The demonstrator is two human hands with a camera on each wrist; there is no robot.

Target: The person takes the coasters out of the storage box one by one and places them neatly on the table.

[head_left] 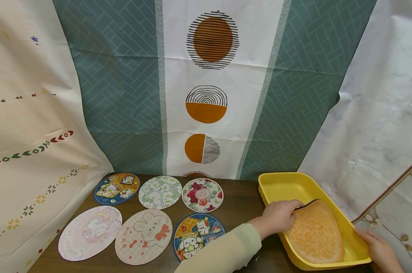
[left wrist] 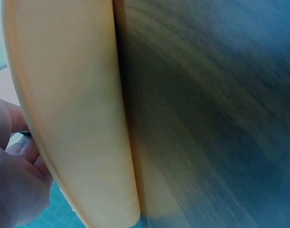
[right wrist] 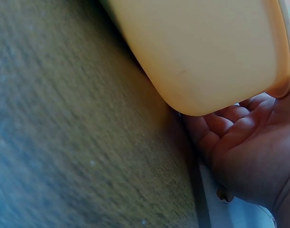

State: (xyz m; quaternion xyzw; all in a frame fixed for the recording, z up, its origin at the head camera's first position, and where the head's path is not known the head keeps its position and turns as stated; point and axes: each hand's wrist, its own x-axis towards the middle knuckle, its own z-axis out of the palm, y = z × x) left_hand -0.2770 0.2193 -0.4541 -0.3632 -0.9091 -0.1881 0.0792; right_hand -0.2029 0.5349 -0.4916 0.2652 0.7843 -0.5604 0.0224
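Note:
My left hand (head_left: 282,216) pinches the dark far edge of a mat (head_left: 316,233) with a golden-brown, bread-like print. The mat leans inside a yellow plastic bin (head_left: 287,184), at the right of the table. In the left wrist view, that hand (left wrist: 19,166) shows just above the bin's rim, with a bit of dark edge between thumb and fingers. At the bin's near right corner, my right hand (head_left: 379,248) holds the rim. From the right wrist view, its fingers (right wrist: 220,123) curl behind the outer wall.
Several round printed mats lie in two rows on the dark wooden table (head_left: 240,197), among them a floral mat (head_left: 203,195), a unicorn mat (head_left: 90,233) and a bunny mat (head_left: 143,237). A patterned curtain (head_left: 206,76) hangs behind; light cloths flank both sides.

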